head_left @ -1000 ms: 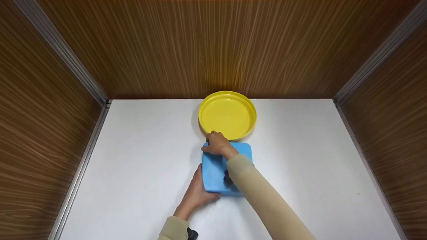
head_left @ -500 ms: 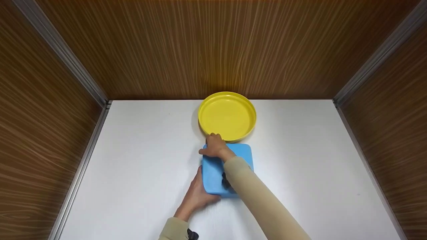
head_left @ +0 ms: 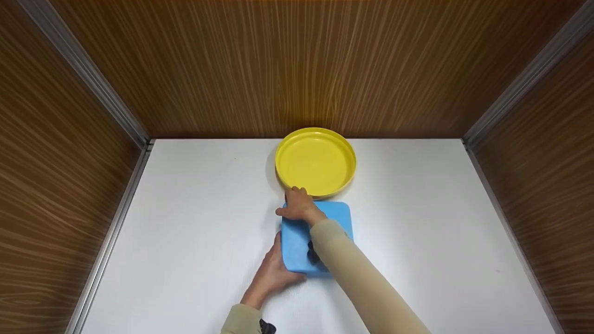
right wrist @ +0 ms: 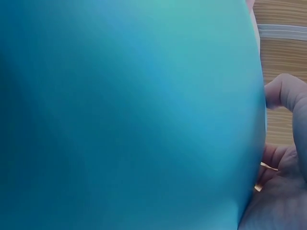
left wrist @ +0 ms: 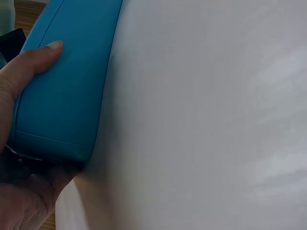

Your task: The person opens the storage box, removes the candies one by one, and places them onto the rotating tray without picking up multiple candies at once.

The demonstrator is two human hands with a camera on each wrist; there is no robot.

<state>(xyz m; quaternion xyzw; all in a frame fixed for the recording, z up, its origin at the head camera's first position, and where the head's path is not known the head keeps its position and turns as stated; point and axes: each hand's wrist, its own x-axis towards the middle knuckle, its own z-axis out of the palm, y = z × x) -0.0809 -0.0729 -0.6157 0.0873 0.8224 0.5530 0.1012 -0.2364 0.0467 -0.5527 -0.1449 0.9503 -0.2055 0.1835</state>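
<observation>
A blue rounded rectangular case lies on the white table, just below a yellow round tray in the head view. My left hand grips its near left corner. In the left wrist view the thumb rests on the case's seamed side, and the fingers go beneath the corner. Across the case reaches my right arm, with the right hand curled at its far left corner, close to the tray's rim. The right wrist view shows fingertips touching the case's edge; any small part between them is hidden.
Wood-grain panels wall the table at the back and both sides, with metal strips along the corners. Black wrist devices sit at both sleeves.
My right hand has shifted slightly left and toward me at the case's far corner. The case has moved slightly toward me; the left hand keeps its hold.
</observation>
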